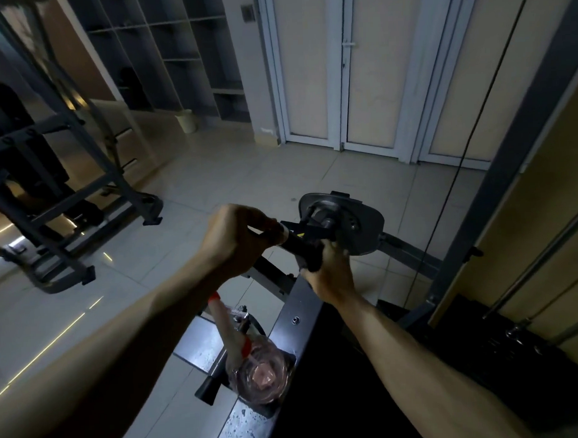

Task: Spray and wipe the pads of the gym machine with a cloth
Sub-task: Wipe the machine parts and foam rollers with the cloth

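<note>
The left grip point(236, 240) is clenched around the machine's black handle point(295, 244), knuckles up. The right grip point(329, 276), just beside it and touching the same handle from beneath, is curled around a dark cloth point(312, 262) bunched against the bar; the dim light hides the cloth's edges. Directly beyond the right grip sits a grey metal disc point(350, 223). Below the left grip, partly under its forearm, the spray bottle point(262, 380) with pinkish liquid stands upright on the machine's frame point(299, 316), well apart from both grips.
</note>
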Available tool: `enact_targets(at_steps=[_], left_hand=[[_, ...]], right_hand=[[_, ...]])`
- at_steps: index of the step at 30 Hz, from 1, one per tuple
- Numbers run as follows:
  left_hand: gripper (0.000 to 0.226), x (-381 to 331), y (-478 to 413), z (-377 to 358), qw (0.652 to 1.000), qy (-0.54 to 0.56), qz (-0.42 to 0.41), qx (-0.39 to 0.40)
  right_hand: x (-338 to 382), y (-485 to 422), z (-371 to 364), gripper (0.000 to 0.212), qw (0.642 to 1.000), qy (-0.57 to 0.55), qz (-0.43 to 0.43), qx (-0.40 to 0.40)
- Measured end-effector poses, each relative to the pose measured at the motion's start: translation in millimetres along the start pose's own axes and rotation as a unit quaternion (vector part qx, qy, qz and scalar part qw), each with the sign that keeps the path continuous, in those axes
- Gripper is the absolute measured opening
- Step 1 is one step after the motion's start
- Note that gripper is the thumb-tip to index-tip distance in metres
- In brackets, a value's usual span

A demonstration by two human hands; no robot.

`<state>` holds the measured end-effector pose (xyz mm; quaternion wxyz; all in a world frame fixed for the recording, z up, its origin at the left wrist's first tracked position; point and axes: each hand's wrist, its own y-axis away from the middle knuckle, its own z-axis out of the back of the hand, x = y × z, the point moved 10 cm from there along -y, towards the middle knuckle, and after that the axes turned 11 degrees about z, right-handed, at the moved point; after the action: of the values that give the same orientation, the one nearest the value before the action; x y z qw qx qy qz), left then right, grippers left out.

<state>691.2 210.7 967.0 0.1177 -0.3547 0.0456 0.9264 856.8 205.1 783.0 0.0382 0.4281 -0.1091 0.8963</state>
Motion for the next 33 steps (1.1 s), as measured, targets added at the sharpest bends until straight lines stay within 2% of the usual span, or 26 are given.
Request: enact_targets(at_steps=[2, 4, 9, 11, 14, 17, 19, 21, 23, 25, 27, 29, 31, 33], left_hand=[[0.017, -1, -4, 0, 1.0, -0.007, -0.004, 0.0], [0.017, -2, -6, -1, 1.0, -0.027, -0.013, 0.004], [0.021, 4, -11, -2, 0.999, -0.035, -0.007, 0.008], [0.018, 6, -12, -1, 0.999, -0.03, 0.001, 0.009], [0.012, 11, -9, 3, 0.999, 0.024, 0.02, 0.034], [0.009, 29, -8, 3, 0.989, 0.099, 0.065, 0.084], [0.013, 41, -4, 5, 0.982, 0.131, 0.093, 0.1], [0.016, 52, -2, 11, 0.98, 0.145, 0.105, 0.089], [0.017, 63, 2, 10, 0.977, 0.154, 0.113, 0.096], [0.02, 69, 7, 4, 0.973, 0.158, 0.121, 0.12], [0.021, 79, 14, 2, 0.966, 0.175, 0.131, 0.139], [0.023, 81, 14, 2, 0.963, 0.184, 0.136, 0.143], [0.024, 87, 13, 8, 0.96, 0.2, 0.14, 0.138], [0.021, 89, 8, 10, 0.955, 0.22, 0.146, 0.136]], right_hand=[[17, -1, 6, 0.04, 0.998, -0.053, 0.011, -0.042], [38, 10, 13, 0.042, 0.992, -0.105, 0.02, -0.065], [91, 6, 28, 0.038, 0.983, -0.147, 0.082, -0.067], [114, 9, 33, 0.043, 0.976, -0.19, 0.079, -0.064], [145, 28, 53, 0.056, 0.969, -0.214, 0.099, -0.071], [155, 43, 65, 0.06, 0.956, -0.263, 0.115, -0.065], [118, 47, 71, 0.058, 0.949, -0.275, 0.032, -0.15], [60, 59, 67, 0.054, 0.924, -0.263, -0.147, -0.238], [38, 72, 44, 0.048, 0.889, -0.277, -0.28, -0.232], [41, 70, 23, 0.033, 0.846, -0.348, -0.341, -0.219], [79, 67, 13, 0.023, 0.787, -0.444, -0.375, -0.206], [104, 59, 21, 0.03, 0.745, -0.498, -0.394, -0.202], [119, 57, 28, 0.039, 0.736, -0.518, -0.39, -0.196], [125, 63, 29, 0.032, 0.729, -0.535, -0.388, -0.177]])
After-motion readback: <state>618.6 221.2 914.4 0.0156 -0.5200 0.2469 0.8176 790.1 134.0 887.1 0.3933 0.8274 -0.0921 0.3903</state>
